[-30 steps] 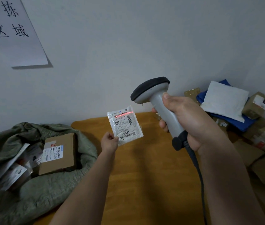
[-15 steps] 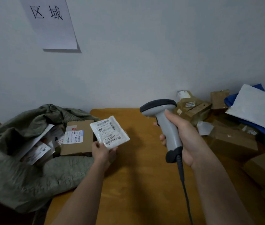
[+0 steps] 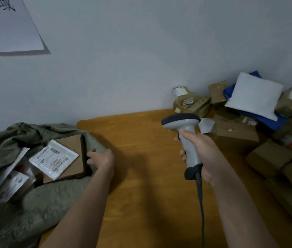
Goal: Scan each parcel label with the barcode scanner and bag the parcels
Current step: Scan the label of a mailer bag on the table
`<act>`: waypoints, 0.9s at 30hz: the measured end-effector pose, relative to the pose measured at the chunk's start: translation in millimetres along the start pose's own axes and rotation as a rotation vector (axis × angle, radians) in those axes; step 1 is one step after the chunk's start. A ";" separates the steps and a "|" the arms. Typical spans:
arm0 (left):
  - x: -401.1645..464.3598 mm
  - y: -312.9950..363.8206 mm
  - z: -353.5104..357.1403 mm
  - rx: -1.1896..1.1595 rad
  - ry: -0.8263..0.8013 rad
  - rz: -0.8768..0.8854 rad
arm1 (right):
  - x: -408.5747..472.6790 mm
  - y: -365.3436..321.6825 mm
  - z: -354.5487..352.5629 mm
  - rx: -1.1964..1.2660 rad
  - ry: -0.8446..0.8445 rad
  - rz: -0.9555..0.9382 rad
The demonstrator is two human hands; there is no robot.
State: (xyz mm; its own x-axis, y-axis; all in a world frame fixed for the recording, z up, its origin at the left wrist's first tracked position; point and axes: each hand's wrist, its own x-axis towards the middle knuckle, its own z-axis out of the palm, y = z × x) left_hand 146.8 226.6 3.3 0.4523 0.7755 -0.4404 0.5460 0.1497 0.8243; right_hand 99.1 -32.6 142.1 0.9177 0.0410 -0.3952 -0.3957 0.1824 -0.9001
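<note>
A small white labelled parcel [image 3: 53, 159] lies inside the open green sack [image 3: 39, 204], on top of a brown cardboard box [image 3: 73, 163]. My left hand [image 3: 102, 159] hovers just right of the sack's mouth, fingers spread and holding nothing. My right hand [image 3: 202, 154] grips the handle of the grey barcode scanner [image 3: 184, 133], held upright above the orange table [image 3: 141, 176]; its dark cable hangs down toward me.
A pile of brown cardboard parcels [image 3: 236, 135] fills the right side, with a white padded bag [image 3: 254, 94] on a blue one [image 3: 267, 119] against the wall. More labelled packets [image 3: 12, 187] sit deeper in the sack. A paper sign [image 3: 7, 24] hangs on the wall.
My left hand carried the small white parcel leftward and let it go into the sack; it now lies on the brown box. The scanner hand stayed roughly in place.
</note>
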 end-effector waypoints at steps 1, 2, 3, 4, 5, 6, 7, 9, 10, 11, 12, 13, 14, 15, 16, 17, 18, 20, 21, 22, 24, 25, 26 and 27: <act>-12.9 4.2 18.4 0.048 -0.056 0.042 | 0.4 -3.9 -11.6 0.001 0.038 -0.014; -25.7 7.6 36.5 0.074 -0.115 0.089 | 0.6 -8.2 -24.5 -0.002 0.077 -0.027; -39.5 11.6 54.5 0.098 -0.172 0.134 | 1.3 -12.4 -38.1 -0.002 0.116 -0.042; -53.9 14.3 72.4 0.112 -0.230 0.180 | 2.7 -15.9 -52.4 0.010 0.152 -0.061; -68.1 15.7 90.1 0.132 -0.277 0.228 | 4.5 -19.3 -67.6 0.028 0.187 -0.082; -84.2 17.6 107.7 0.153 -0.324 0.274 | 6.7 -22.2 -83.6 0.044 0.221 -0.102; -100.6 19.7 124.3 0.180 -0.366 0.318 | 9.1 -25.1 -100.3 0.055 0.253 -0.118; -130.2 24.0 156.0 0.247 -0.450 0.420 | 14.6 -32.4 -134.7 0.083 0.299 -0.139; -144.5 25.8 171.8 0.289 -0.486 0.478 | 18.0 -36.9 -152.5 0.103 0.311 -0.148; -159.5 28.5 187.6 0.333 -0.516 0.535 | 22.0 -42.1 -170.6 0.119 0.317 -0.157; -174.6 31.4 203.8 0.378 -0.543 0.593 | 26.6 -48.4 -188.6 0.126 0.317 -0.164; -189.0 33.7 221.6 0.422 -0.575 0.641 | 31.8 -55.5 -207.0 0.123 0.316 -0.172; -202.8 35.4 240.5 0.464 -0.605 0.684 | 37.1 -62.5 -225.6 0.116 0.318 -0.182; -215.9 37.2 260.2 0.515 -0.633 0.724 | 42.5 -69.8 -243.8 0.107 0.325 -0.194; -228.2 38.4 281.3 0.569 -0.654 0.765 | 48.2 -76.9 -262.0 0.096 0.337 -0.208; -240.5 40.0 302.8 0.620 -0.675 0.804 | 54.3 -84.0 -279.7 0.082 0.351 -0.217; -252.3 41.8 323.0 0.666 -0.699 0.832 | 60.8 -90.9 -296.6 0.065 0.370 -0.222; -273.2 44.0 360.4 0.753 -0.727 0.907 | 75.4 -103.3 -327.1 0.038 0.405 -0.224; -281.9 44.4 376.3 0.798 -0.735 0.959 | 83.4 -108.8 -340.2 0.034 0.413 -0.223; -288.6 44.2 391.0 0.825 -0.731 1.012 | 91.8 -113.2 -351.6 0.036 0.413 -0.219; -295.2 45.0 416.9 0.872 -0.698 1.081 | 109.2 -120.2 -368.9 0.050 0.396 -0.208; -296.4 46.9 428.1 0.904 -0.685 1.113 | 117.8 -122.9 -375.0 0.055 0.387 -0.199; -296.6 49.1 439.2 0.945 -0.674 1.148 | 126.6 -124.5 -379.9 0.054 0.379 -0.188; -296.7 52.4 448.9 0.995 -0.662 1.185 | 134.6 -125.2 -383.6 0.051 0.372 -0.174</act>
State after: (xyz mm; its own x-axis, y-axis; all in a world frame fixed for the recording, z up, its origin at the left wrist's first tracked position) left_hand 357.7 -271.0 17.4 0.9681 -0.2430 -0.0618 -0.2036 -0.9055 0.3723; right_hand 258.7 -426.8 131.2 0.8915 -0.3514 -0.2861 -0.2251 0.2044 -0.9526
